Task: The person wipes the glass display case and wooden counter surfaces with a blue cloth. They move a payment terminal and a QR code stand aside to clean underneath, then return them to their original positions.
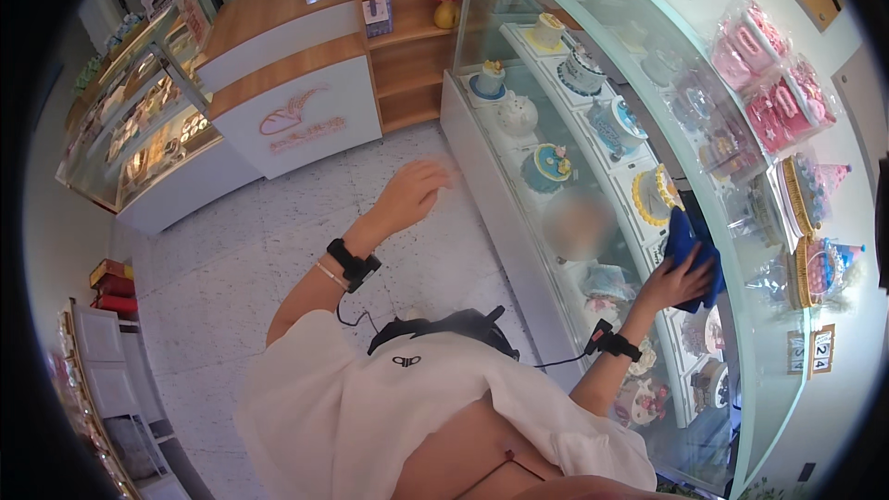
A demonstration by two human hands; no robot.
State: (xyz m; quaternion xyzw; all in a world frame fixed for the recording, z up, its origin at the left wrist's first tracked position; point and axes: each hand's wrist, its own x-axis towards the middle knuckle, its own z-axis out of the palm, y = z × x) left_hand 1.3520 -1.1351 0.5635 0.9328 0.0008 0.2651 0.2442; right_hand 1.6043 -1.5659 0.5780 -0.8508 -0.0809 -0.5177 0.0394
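My right hand (681,280) presses a folded dark blue cloth (690,243) against the glass of a cake display case (495,213), its fingers spread over the cloth. Behind the glass, decorated cakes stand on white shelves, among them a yellow-edged cake (651,196) close to the cloth and a blue-and-yellow one (546,167) further left. In the air left of the case is my left hand (412,194), with nothing in it. Its fingers reach out toward the case and are slightly blurred. Each wrist wears a black strapped device with a cable.
Pink packaged party goods (782,97) and party hats (829,181) stand right of the case. A white and wooden counter (306,111) lies ahead, beside wooden shelves (403,56) with a flower vase. A lit pastry case (171,143) stands far left; red boxes (113,289) sit on a cabinet nearer.
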